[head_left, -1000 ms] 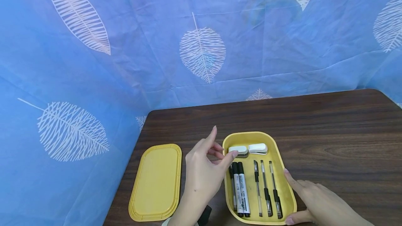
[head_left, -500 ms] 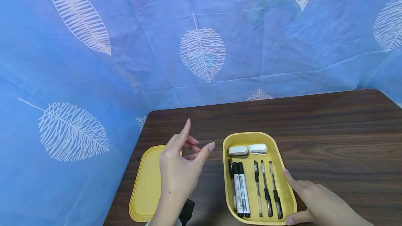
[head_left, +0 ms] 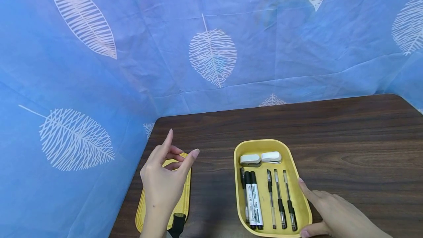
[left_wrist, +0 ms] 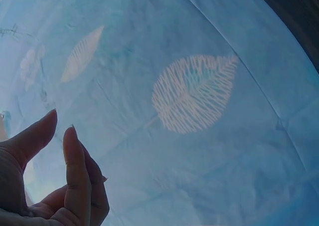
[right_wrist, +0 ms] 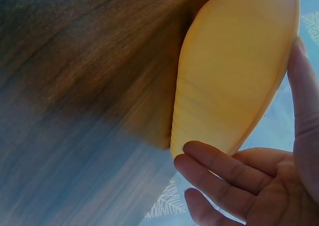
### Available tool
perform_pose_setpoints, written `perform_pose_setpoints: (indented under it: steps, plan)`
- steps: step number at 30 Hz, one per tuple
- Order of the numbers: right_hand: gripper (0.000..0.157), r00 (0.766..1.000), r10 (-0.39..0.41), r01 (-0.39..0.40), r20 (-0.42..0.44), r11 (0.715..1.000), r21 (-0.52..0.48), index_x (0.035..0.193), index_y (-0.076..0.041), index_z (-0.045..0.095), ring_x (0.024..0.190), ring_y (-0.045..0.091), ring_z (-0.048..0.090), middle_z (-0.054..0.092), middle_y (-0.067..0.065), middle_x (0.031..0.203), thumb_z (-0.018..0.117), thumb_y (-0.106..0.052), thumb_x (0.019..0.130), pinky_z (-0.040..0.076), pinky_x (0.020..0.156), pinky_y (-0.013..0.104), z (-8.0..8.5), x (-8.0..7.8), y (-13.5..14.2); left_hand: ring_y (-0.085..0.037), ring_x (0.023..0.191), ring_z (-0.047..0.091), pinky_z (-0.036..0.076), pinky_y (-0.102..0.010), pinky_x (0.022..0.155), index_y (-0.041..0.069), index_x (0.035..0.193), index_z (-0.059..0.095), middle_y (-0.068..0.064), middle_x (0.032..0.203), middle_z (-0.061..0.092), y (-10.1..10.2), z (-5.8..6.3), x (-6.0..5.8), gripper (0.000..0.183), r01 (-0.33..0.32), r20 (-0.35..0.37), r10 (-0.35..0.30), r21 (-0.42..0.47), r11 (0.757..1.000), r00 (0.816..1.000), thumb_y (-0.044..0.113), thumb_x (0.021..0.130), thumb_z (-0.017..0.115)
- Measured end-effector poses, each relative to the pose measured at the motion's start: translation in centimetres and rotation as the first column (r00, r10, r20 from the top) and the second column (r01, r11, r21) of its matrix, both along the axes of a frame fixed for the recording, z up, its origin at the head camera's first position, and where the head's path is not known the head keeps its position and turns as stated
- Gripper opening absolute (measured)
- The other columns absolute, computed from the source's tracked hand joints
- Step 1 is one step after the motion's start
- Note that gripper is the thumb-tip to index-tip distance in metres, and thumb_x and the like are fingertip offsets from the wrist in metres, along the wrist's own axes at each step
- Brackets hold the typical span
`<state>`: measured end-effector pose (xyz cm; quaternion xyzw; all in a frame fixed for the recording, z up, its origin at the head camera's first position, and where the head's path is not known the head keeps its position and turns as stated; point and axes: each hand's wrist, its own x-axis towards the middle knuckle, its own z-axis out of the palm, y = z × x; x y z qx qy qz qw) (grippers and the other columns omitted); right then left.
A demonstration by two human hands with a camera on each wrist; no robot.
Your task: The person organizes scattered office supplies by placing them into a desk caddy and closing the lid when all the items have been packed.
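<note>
In the head view my left hand [head_left: 163, 181] hovers above a yellow rectangular lid [head_left: 183, 201] and partly hides it. Its thumb and index finger stand apart, the other fingers are loosely bent, and nothing is held; the left wrist view agrees. My right hand [head_left: 337, 210] rests against the right side of a shallow yellow box [head_left: 305, 212]. In the right wrist view its fingers [right_wrist: 214, 158] touch the outer wall and the thumb lies along the rim. Inside the box are two small white staplers [head_left: 250, 159], two white markers [head_left: 254, 201] with black caps, and several black-and-clear pens [head_left: 280, 197].
A dark wood-grain table [head_left: 357, 146] carries the box and lid. Blue cloth [head_left: 148, 65] with white leaf prints hangs behind the table and along its left. A dark wrist device [head_left: 178, 221] shows by my left wrist.
My left hand has moved left, from over the box's left edge to above the lid, keeping a similar finger shape. My right hand, the box and its contents have not visibly moved.
</note>
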<state>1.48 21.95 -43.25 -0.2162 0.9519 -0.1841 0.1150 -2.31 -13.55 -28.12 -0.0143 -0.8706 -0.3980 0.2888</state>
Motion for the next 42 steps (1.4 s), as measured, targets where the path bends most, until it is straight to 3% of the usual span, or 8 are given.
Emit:
perform_pose_setpoints:
  steps: [5, 11, 18, 29, 32, 35, 38, 42]
  plan:
    - [0.126, 0.999, -0.017, 0.017, 0.028, 1.0, 0.001, 0.154, -0.001, -0.003, 0.092, 0.011, 0.065, 0.068, 0.003, 0.115, 0.066, -0.067, 0.071, 0.052, 0.068, 0.035, 0.2, 0.0, 0.0, -0.004, 0.07, 0.06, 0.052, -0.009, 0.064, 0.017, 0.14, 0.052, -0.001, 0.084, 0.062, -1.2, -0.2, -0.1, 0.073, -0.051, -0.028, 0.051, -0.017, 0.999, 0.998, 0.024, 0.075, 0.084]
    - [0.126, 0.997, -0.024, 0.026, 0.068, 0.999, -0.031, 0.155, -0.001, 0.001, 0.086, -0.004, 0.056, 0.066, -0.008, 0.108, 0.064, -0.071, 0.071, 0.048, 0.064, 0.028, 0.2, 0.0, 0.0, -0.002, 0.08, 0.053, 0.05, -0.005, 0.069, 0.022, 0.151, 0.033, -0.004, 0.095, 0.057, -2.9, -1.2, -0.1, 0.087, -0.121, 0.025, 0.121, 0.009, 0.993, 0.992, 0.024, 0.079, 0.081]
    - [0.124, 1.0, 0.007, -0.008, -0.018, 1.0, -0.022, 0.154, -0.001, -0.002, 0.092, 0.004, 0.063, 0.069, 0.002, 0.114, 0.064, -0.068, 0.073, 0.051, 0.066, 0.03, -0.2, 0.2, 0.2, -0.005, 0.086, 0.052, 0.041, 0.003, 0.075, 0.017, 0.154, 0.025, -0.008, 0.108, 0.052, -5.0, -3.2, -0.5, 0.091, -0.195, 0.109, 0.19, 0.03, 0.98, 0.976, 0.029, 0.081, 0.079]
    - [0.124, 1.0, 0.005, -0.005, -0.03, 1.0, -0.007, 0.155, -0.003, -0.003, 0.096, 0.008, 0.065, 0.068, 0.005, 0.118, 0.063, -0.069, 0.073, 0.052, 0.068, 0.032, -0.3, 0.2, 0.2, -0.028, 0.098, 0.058, 0.033, 0.006, 0.076, 0.009, 0.153, 0.027, -0.015, 0.114, 0.052, -6.9, -5.8, -0.3, 0.09, -0.264, 0.145, 0.259, 0.012, 0.965, 0.955, 0.031, 0.082, 0.078]
    - [0.124, 0.999, 0.009, -0.01, -0.044, 1.0, -0.011, 0.155, -0.005, -0.007, 0.096, 0.011, 0.065, 0.067, 0.007, 0.119, 0.064, -0.067, 0.073, 0.053, 0.068, 0.033, -0.4, 0.2, 0.3, -0.029, 0.098, 0.056, 0.04, -0.005, 0.08, 0.006, 0.152, 0.028, -0.017, 0.115, 0.053, -7.4, -6.9, -0.2, 0.09, -0.295, 0.168, 0.293, -0.011, 0.955, 0.941, 0.033, 0.082, 0.078]
    - [0.125, 0.999, 0.009, -0.01, -0.041, 1.0, -0.016, 0.155, -0.006, -0.007, 0.095, 0.009, 0.065, 0.068, 0.005, 0.118, 0.064, -0.068, 0.073, 0.052, 0.068, 0.032, -0.3, 0.3, 0.2, -0.034, 0.101, 0.054, 0.048, -0.031, 0.088, 0.004, 0.152, 0.027, -0.021, 0.118, 0.052, -8.0, -8.0, 0.0, 0.091, -0.322, 0.204, 0.32, -0.024, 0.946, 0.925, 0.034, 0.083, 0.077]
    - [0.124, 0.999, 0.014, -0.015, -0.03, 0.999, -0.036, 0.155, -0.003, -0.004, 0.093, 0.004, 0.063, 0.069, 0.002, 0.114, 0.064, -0.068, 0.073, 0.051, 0.066, 0.029, -0.3, 0.3, 0.1, -0.041, 0.105, 0.05, 0.045, -0.052, 0.091, 0.002, 0.152, 0.024, -0.026, 0.121, 0.05, -8.7, -9.0, 0.1, 0.092, -0.344, 0.251, 0.341, -0.033, 0.938, 0.906, 0.034, 0.083, 0.076]
    - [0.123, 1.0, 0.009, -0.008, 0.011, 0.999, -0.054, 0.154, 0.0, 0.0, 0.089, -0.003, 0.058, 0.068, -0.005, 0.109, 0.064, -0.068, 0.073, 0.048, 0.064, 0.026, -0.2, 0.2, 0.2, -0.048, 0.117, 0.04, 0.037, -0.059, 0.095, 0.002, 0.154, 0.017, -0.031, 0.129, 0.043, -9.7, -10.3, 0.1, 0.098, -0.364, 0.347, 0.353, -0.034, 0.931, 0.869, 0.038, 0.084, 0.075]
